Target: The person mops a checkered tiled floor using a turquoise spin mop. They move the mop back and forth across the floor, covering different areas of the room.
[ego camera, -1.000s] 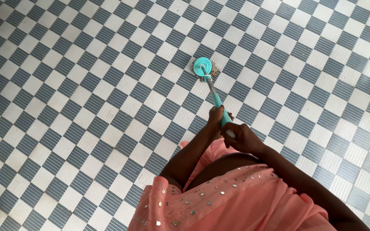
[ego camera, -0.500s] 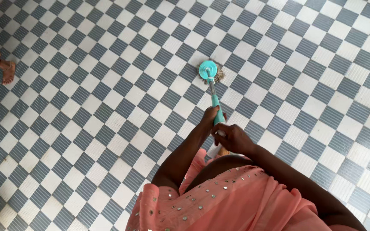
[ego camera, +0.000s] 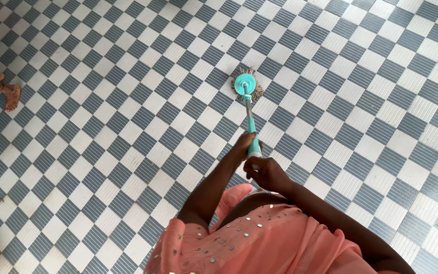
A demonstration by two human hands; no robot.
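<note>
Floor fills nearly the whole view: small square tiles set in a checkerboard of pale white and ribbed grey-blue, running on the diagonal from corner to corner. A mop stands on it near the middle of the view, its round teal head pressed on the tiles with a fringe of pale strands spread out from under the disc; the thin shaft leans back from the head toward the person, ending in a teal grip. The left hand is wrapped round that grip on its left side, fingers closed on it. The right hand sits just below, nearer the body, its fingers curled together; it seems to clasp the lower end of the handle, though the end itself is hidden under the hand. Both forearms reach up from a salmon-pink garment dotted with small shiny discs, at the bottom edge. At the far left edge another person's bare foot rests on the tiles, well apart from the mop
</note>
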